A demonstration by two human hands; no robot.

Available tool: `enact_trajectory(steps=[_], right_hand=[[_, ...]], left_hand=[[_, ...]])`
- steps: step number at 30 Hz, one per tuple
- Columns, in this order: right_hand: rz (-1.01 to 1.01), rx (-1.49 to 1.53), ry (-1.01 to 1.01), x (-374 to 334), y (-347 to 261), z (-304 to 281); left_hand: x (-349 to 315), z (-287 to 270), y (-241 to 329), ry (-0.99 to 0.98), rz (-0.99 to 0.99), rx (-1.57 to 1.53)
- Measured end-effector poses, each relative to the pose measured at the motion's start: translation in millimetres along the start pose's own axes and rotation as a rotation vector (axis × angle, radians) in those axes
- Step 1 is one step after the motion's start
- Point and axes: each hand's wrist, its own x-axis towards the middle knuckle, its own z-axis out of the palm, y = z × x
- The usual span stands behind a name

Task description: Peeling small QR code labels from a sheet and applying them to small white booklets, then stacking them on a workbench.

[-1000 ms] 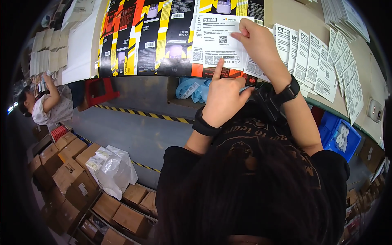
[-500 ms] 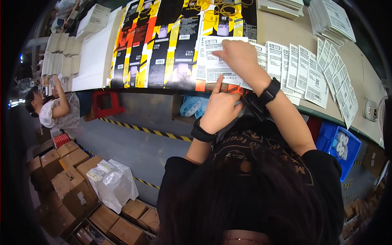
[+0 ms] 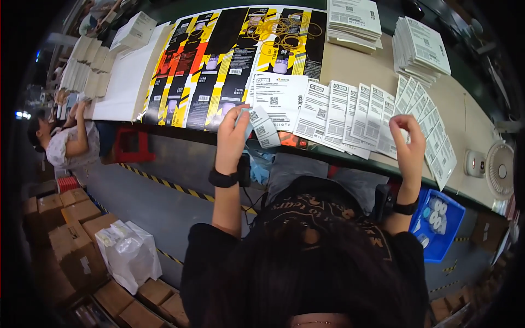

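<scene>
Beige table (image 3: 350,68): colourful printed sheets (image 3: 210,82), overlapping white leaflets (image 3: 338,112), two leaflet stacks (image 3: 354,22), small fan (image 3: 500,171).

Looking steeply down from a head-worn mount, through the left fisheye of a side-by-side pair; facing forward over the wearer's black shirt (image 3: 350,218) to the worktable (image 3: 350,71); viewing the left hand (image 3: 231,143) and right hand (image 3: 410,147) from near above; taking in the floor (image 3: 180,213) and cardboard boxes (image 3: 74,240) farther off; bending straight edges toward a dark, rounded rim.
</scene>
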Motion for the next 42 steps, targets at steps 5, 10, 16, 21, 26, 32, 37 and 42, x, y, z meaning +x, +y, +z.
enact_trajectory(steps=[5,10,16,21,26,32,37,42], right_hand=[[-0.118,-0.012,-0.065,-18,16,7],[-0.242,-0.103,-0.257,-21,17,23],[-0.161,0.047,-0.082,-18,35,-23],[0.139,-0.255,0.272,-30,123,-125],[0.453,-0.743,0.495,-83,219,-145],[0.592,-0.948,0.319,-78,203,-130],[0.240,-0.836,0.156,-54,204,-123],[0.075,-0.636,0.028,-20,172,-106]], left_hand=[[14,-5,4,-0.106,-0.055,0.038],[25,3,17,-0.224,-0.228,0.011],[19,40,25,-0.280,-0.276,-0.080],[10,76,23,-0.473,-0.449,-0.169],[-11,123,24,-0.454,-0.496,-0.316],[-2,158,17,-0.516,-0.512,-0.296],[18,180,14,-0.642,-0.540,-0.297],[32,204,19,-0.722,-0.605,-0.311]])
